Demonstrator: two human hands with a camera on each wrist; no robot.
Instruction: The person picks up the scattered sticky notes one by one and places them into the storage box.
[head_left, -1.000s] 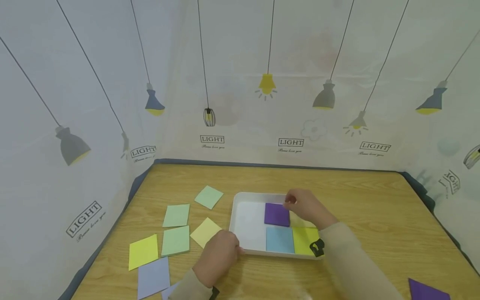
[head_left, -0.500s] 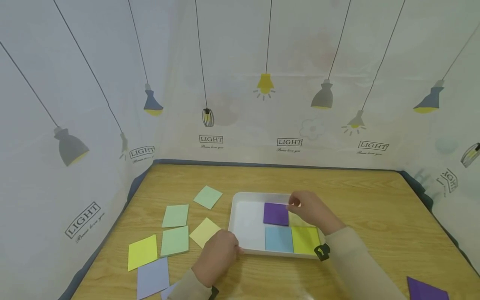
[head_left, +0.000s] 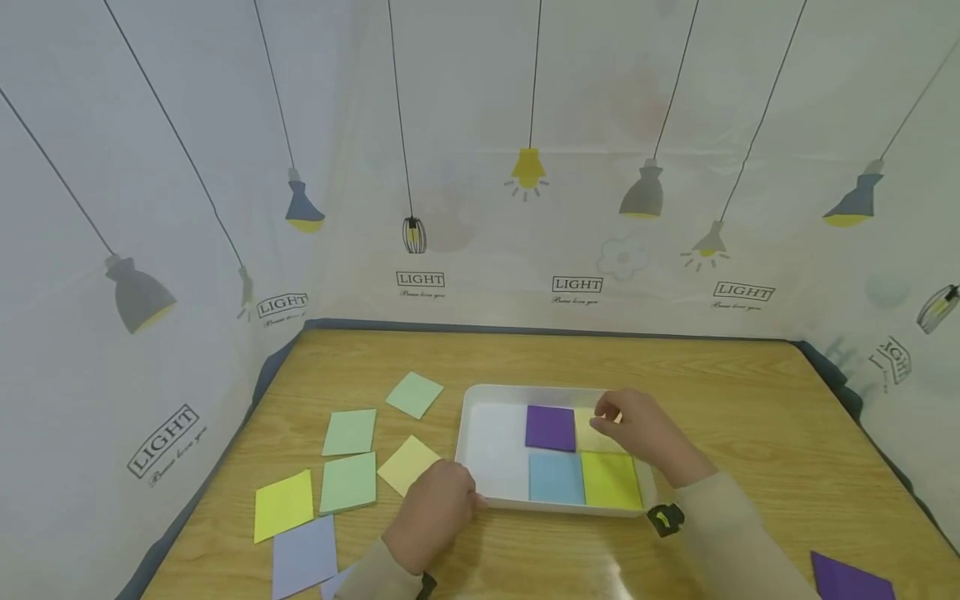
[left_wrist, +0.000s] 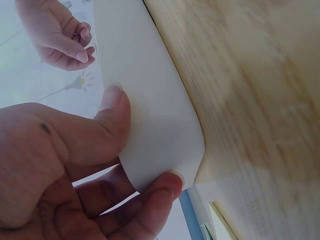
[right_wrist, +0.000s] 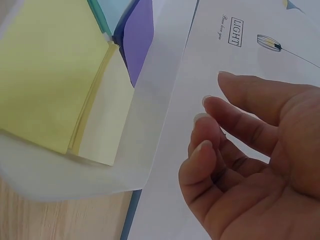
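A white tray stands on the table, its near left corner pinched between thumb and fingers of my left hand. In the left wrist view the thumb lies on the tray wall. Four-sided sticky note pads fill the tray's right part: purple and pale yellow at the back, light blue and bright yellow in front. Over the pale yellow pad is my right hand, partly covering it. Its fingers are loosely bent with nothing between them, as the right wrist view shows.
Left of the tray lie several loose sticky note pads: green, pale yellow, bright yellow and lavender. A purple pad sits at the near right. A printed curtain encloses the wooden table.
My right hand has moved right, away from the purple pad's corner, uncovering more of the pale yellow pad. The left hand keeps its grip on the tray corner.
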